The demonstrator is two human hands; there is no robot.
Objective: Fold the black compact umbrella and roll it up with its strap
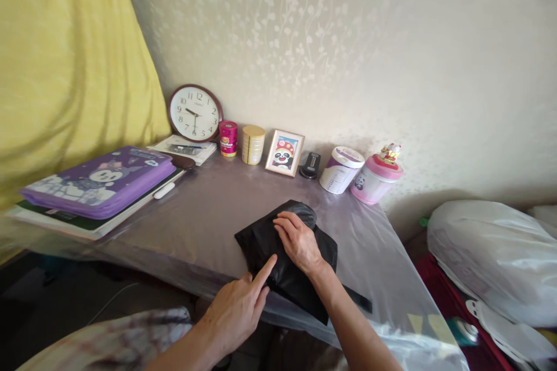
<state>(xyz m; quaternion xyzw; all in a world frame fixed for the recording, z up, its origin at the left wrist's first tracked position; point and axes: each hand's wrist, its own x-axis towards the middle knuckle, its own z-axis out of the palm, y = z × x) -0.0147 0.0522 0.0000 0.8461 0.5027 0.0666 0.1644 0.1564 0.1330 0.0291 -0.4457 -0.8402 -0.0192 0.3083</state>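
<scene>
A black, soft, sheet-like item that looks like a plastic bag (300,284) lies creased near the front edge of the table, with a narrow strip sticking out at its right. My right hand (298,240) rests on top of it, palm down, fingers slightly bent and not wrapped round anything. At the bag's left front edge, my left hand (239,304) touches it with an outstretched index finger. The thumb of that hand stands apart below, and its other fingers are curled and partly hidden. Beneath my right palm the bag's surface is out of sight.
Along the wall stand a round clock (195,113), a pink can (228,139), a yellow-lidded tin (253,145), a framed panda picture (285,153), a small black device (310,166) and two tubs (342,171). A purple case (100,182) lies on books at left.
</scene>
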